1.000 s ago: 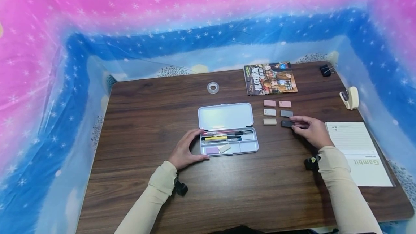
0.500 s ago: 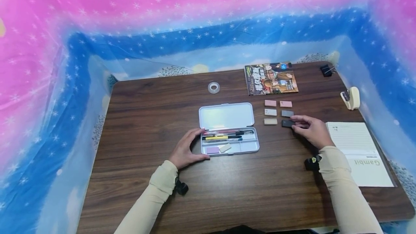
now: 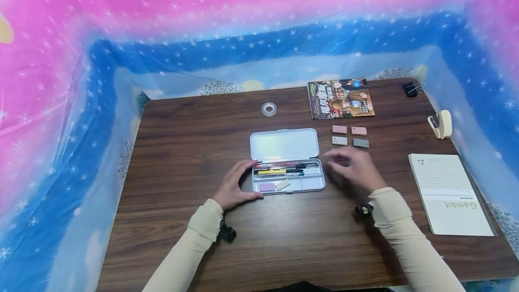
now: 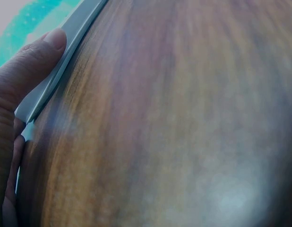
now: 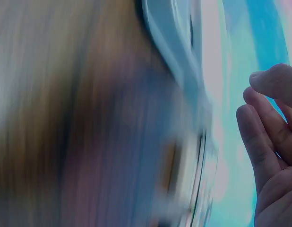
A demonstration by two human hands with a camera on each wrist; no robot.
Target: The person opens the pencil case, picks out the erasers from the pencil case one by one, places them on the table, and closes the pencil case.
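Note:
A white pencil case [image 3: 284, 144] lies open in the middle of the table, its lid folded back. Several pens [image 3: 277, 172] fill its upper compartment; a purple eraser [image 3: 266, 187] and a cream eraser [image 3: 282, 184] lie in the lower one. My left hand [image 3: 233, 186] grips the case's left end, thumb at the front edge, as the thumb [image 4: 42, 54] in the left wrist view confirms. My right hand [image 3: 353, 168] hovers just right of the case, fingers loosely bent, nothing seen between them. It covers the spots of the dark eraser and another cream one.
Beyond the right hand lie two pink erasers [image 3: 339, 129], a white eraser [image 3: 339, 140] and a grey eraser [image 3: 361, 143]. Farther back are a tape roll [image 3: 269, 109] and a book [image 3: 341, 98]. A notepad [image 3: 450, 197], stapler [image 3: 441, 124] and binder clip [image 3: 411, 88] line the right side.
My right hand has left the dark eraser's right side and moved left toward the pencil case, its fingers no longer pinching that eraser. The left hand keeps its grip on the case.

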